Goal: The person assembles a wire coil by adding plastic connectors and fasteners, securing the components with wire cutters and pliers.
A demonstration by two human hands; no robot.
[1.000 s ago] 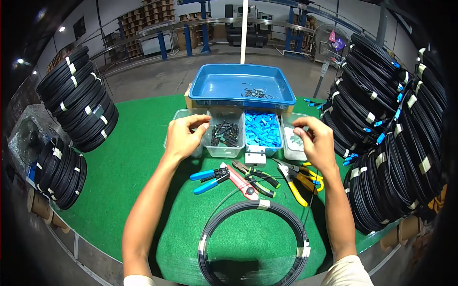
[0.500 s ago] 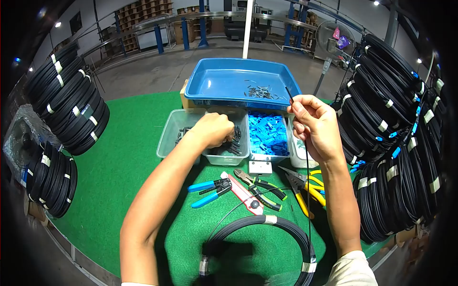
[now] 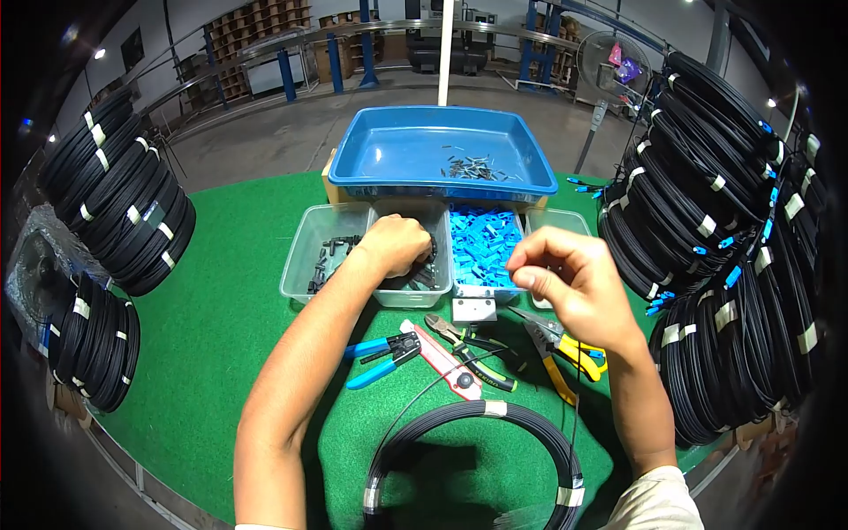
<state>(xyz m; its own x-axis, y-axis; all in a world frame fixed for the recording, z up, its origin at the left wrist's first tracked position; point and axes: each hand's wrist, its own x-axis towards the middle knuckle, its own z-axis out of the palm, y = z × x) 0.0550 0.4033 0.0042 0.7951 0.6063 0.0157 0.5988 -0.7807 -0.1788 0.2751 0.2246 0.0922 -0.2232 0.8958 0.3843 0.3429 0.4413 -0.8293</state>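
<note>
One taped coil of black cable (image 3: 442, 415) is lying on the green mat (image 3: 221, 353), below the tools; one strand (image 3: 578, 389) is running up toward my right hand (image 3: 579, 283). Change: that hand is sitting lower than half a second ago, by the bin of blue connectors (image 3: 486, 252), and the cable tip is no longer showing above its fingers. So I'm losing sight of the free end; thumb and forefinger tips are nearly meeting, can't tell if they're clamping it. My left hand (image 3: 395, 246) is still reaching into the clear bin (image 3: 411, 300) of black parts; its fingertips are hidden, grip unclear. Near the coil, blue-handled strippers (image 3: 375, 375), a red-handled tool (image 3: 433, 349), green-and-black cutters (image 3: 486, 371) and yellow-handled tools (image 3: 556, 375) are lying loose. Farther out, a blue tray (image 3: 371, 177) is holding scraps, and coil stacks (image 3: 132, 194) are standing both sides.
</note>
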